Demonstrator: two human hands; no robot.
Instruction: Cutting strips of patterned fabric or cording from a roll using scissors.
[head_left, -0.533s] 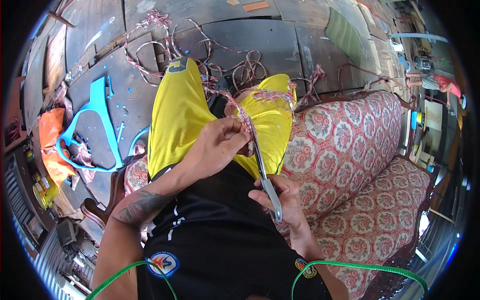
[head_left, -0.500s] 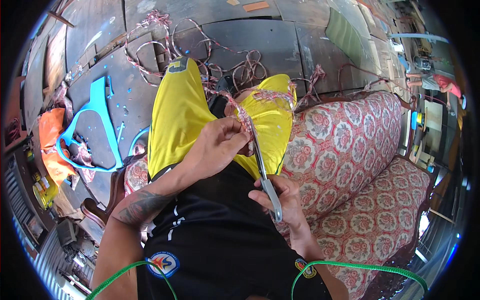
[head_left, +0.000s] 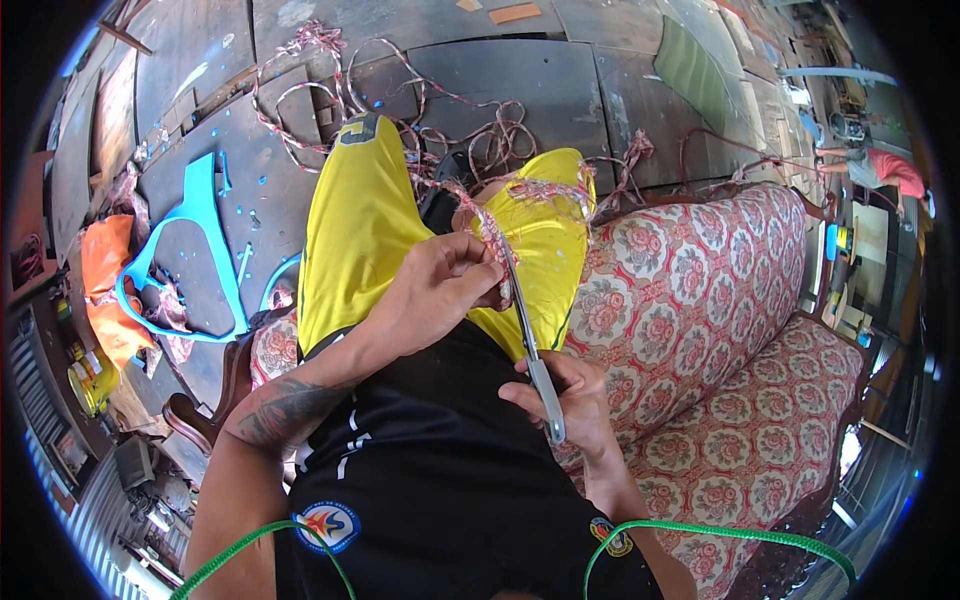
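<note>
My left hand (head_left: 435, 300) pinches a frayed red-and-white braided strand (head_left: 490, 235) over my lap. My right hand (head_left: 575, 405), lower and to the right, grips a long grey-handled cutting tool (head_left: 543, 385); its narrow metal blade lies along the strand beside my left fingers, and whether it has a second blade I cannot tell. More loose pink fibres (head_left: 548, 193) lie across the right leg of my yellow shorts (head_left: 360, 220). The strand's end under my fingers is partly hidden.
Tangled rope (head_left: 500, 135) lies on dark floor panels (head_left: 530, 70) ahead. Blue cut-out pieces (head_left: 200, 200) and orange fabric (head_left: 110, 275) are at left. A floral sofa (head_left: 720, 290) fills the right side. Another person in a red top (head_left: 893, 170) is at the far right edge.
My right hand and the tool have shifted very slightly rightward. The person at the far right has moved a little. My left hand holds nearly the same position.
</note>
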